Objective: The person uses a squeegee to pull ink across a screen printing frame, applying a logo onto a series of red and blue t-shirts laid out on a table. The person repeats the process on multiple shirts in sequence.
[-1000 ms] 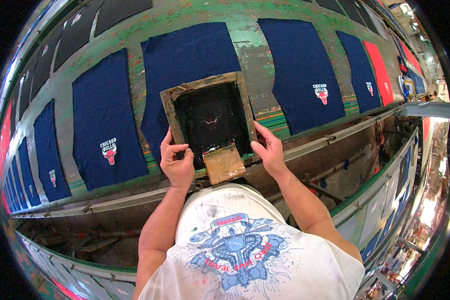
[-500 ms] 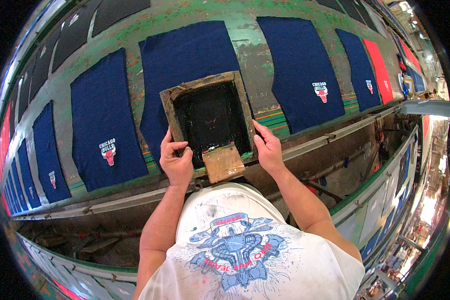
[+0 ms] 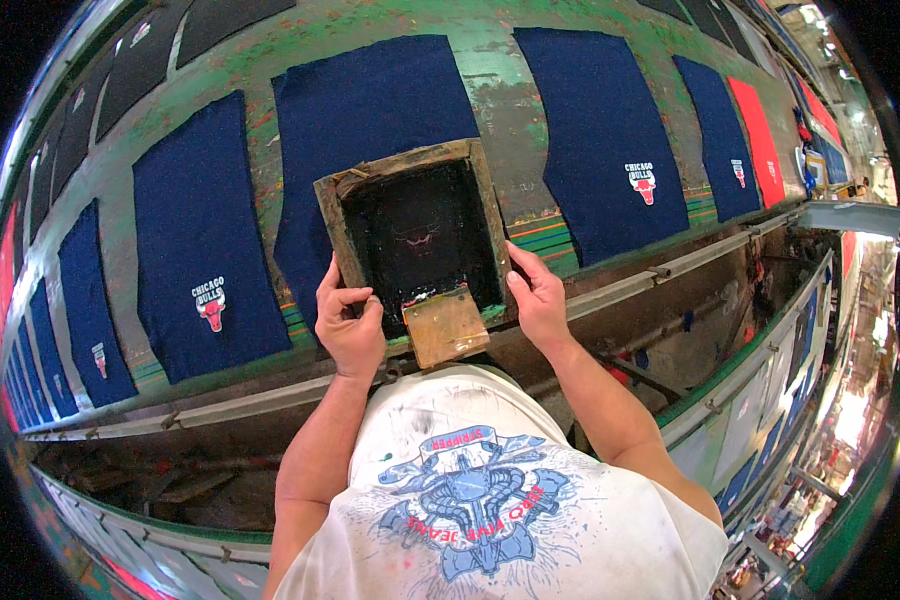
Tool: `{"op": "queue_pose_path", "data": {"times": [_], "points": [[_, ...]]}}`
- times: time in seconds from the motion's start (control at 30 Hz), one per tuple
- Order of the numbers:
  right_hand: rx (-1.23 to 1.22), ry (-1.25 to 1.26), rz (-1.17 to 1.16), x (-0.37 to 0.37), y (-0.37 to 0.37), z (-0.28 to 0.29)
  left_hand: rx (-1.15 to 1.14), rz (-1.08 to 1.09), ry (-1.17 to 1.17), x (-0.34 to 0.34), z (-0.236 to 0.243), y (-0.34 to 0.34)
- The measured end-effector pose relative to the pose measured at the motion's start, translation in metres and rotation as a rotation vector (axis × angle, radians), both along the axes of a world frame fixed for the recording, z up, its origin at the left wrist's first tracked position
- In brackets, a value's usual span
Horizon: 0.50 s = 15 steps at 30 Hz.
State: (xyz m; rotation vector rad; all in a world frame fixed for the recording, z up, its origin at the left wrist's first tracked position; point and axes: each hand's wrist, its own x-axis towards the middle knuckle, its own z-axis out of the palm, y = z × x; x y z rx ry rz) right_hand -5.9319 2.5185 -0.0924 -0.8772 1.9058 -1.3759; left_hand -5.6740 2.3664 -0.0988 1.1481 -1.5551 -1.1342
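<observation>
A wooden screen-printing frame (image 3: 332, 232) lies over the lower part of a navy fabric panel (image 3: 375, 100) in front of me. Its dark mesh (image 3: 410, 215) shows a faint bull's-head outline. Inside the near end leans a squeegee with a wooden handle (image 3: 448, 328), its top sticking out over the near rim toward my body. My left hand (image 3: 352, 325) grips the frame's left side near the close corner, forefinger and thumb curled together. On the opposite side, my right hand (image 3: 537, 298) holds the frame's edge, thumb on top. The panel under the frame is hidden.
On the long green table (image 3: 505, 95), navy panels with a red-and-white bull print lie left (image 3: 205, 240) and right (image 3: 610, 150). Black panels (image 3: 140, 80) lie along the far side, a red one (image 3: 755, 140) farther right. A metal rail (image 3: 660, 272) runs along the near edge.
The frame has shifted very slightly left in view, together with the panels at left. The bull outline in the mesh shows more clearly. Both hands keep their places on the frame.
</observation>
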Motion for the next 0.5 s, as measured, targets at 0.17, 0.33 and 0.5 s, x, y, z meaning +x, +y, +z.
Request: {"op": "queue_pose_path", "data": {"times": [0.17, 0.33, 0.5], "points": [[0.048, 0.066, 0.009, -0.001, 0.000, -0.002, 0.064, -0.010, 0.043, 0.000, -0.003, -0.003], [0.046, 0.063, -0.002, -0.001, -0.002, 0.001, 0.077, -0.001, 0.015, 0.001, -0.003, -0.004], [0.063, 0.044, -0.017, -0.004, -0.008, 0.009, 0.145, -0.013, 0.058, 0.001, -0.004, -0.006]]}}
